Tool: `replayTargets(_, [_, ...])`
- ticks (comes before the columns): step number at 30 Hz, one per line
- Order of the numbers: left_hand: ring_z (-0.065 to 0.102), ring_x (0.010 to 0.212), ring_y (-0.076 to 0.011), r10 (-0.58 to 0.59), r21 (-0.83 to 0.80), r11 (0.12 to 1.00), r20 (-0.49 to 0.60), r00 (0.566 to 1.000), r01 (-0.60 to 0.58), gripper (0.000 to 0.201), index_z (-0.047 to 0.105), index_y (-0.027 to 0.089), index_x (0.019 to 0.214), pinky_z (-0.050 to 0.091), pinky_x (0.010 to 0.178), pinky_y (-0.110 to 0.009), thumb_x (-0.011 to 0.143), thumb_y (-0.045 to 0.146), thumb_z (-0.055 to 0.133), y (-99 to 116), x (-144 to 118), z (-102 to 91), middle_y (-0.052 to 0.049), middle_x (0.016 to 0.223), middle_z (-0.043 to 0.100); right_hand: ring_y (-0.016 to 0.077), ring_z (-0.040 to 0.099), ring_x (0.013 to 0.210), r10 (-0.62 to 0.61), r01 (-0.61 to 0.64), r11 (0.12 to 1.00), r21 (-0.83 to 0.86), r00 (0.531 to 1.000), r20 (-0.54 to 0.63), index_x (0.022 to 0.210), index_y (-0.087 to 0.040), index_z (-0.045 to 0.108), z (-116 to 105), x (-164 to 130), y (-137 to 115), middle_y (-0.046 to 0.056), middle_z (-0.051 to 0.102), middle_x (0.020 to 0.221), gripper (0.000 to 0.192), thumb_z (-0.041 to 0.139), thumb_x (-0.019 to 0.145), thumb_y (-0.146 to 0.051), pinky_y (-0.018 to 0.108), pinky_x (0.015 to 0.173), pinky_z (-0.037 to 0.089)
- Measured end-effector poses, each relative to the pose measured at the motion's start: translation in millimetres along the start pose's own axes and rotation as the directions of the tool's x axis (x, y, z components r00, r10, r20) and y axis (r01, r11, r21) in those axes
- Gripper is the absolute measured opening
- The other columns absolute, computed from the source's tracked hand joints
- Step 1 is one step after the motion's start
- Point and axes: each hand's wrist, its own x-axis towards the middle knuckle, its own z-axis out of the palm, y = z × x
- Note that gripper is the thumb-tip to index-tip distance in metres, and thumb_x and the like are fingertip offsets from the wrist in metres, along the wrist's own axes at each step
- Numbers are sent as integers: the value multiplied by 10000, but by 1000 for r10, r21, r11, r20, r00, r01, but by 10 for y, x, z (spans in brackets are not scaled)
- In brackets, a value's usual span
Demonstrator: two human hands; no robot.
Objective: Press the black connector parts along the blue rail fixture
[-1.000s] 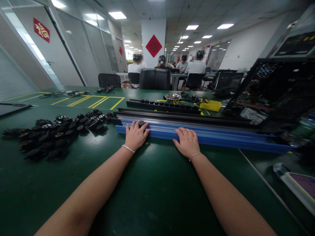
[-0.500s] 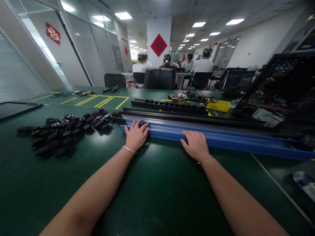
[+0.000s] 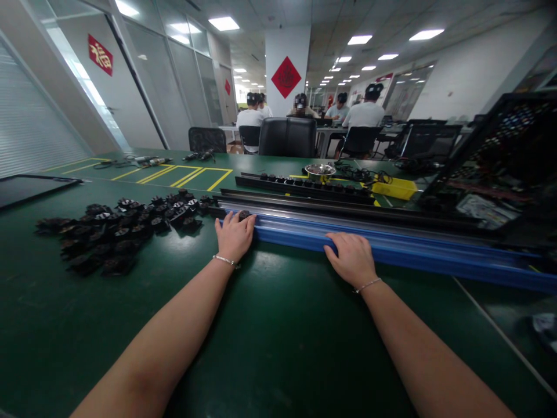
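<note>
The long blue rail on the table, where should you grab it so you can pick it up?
Probably with two hands spread apart along the blue rail, coming from the near edge, as the left hand and right hand rest now. It is long, thin and lies flat, so one end grip would likely tip it.

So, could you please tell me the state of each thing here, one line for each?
Left hand: lies palm down on the end of the blue rail, fingers at a small black part.
Right hand: rests flat on the rail.
Blue rail: lies flat on the table.
Black parts: loose pile.
Metal bowl: upright.
</note>
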Motion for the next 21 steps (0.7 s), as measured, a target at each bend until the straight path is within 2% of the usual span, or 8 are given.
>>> replayTargets(6, [374, 1282, -274, -41, -8, 999, -13, 999, 41, 428, 618, 368, 1163, 226, 1043, -575, 956, 402, 245, -60, 33, -28, -25, 1298, 562, 230, 550, 963, -4, 4, 1000, -1, 1000, -1, 1090, -195, 614, 6, 3, 2, 69, 667, 1046, 343, 414, 872, -368, 381, 873, 306])
replayTargets(9, [383, 1275, -271, -57, -18, 998, -18, 998, 57, 419, 625, 358, 1160, 276, 1034, -530, 952, 398, 263, -123, 65, 5, -31, 1294, 565, 232, 549, 962, -2, 2, 1000, -2, 1000, 0, 1087, -199, 616, 8, 4, 6, 68, 668, 1043, 344, 413, 869, -371, 381, 870, 306])
replayTargets(15, [501, 1160, -209, 43, -22, 999, -43, 998, -44, 464, 635, 248, 1180, 290, 1071, -379, 947, 287, 234, -354, 181, 106, -83, 1166, 634, 229, 549, 966, 0, 0, 1000, -3, 1000, 2, 1081, -196, 615, -1, 4, 0, 66, 668, 1044, 339, 407, 878, -370, 376, 871, 301])
replayTargets(21, [514, 1138, -228, -61, -92, 994, -56, 997, 56, 452, 668, 237, 1131, 368, 1006, -352, 941, 305, 263, -435, 227, 101, -90, 1164, 623, 223, 553, 952, -4, 4, 1000, -8, 1000, 4, 1080, -200, 618, -1, 3, 5, 65, 670, 1046, 328, 427, 868, -362, 372, 857, 310])
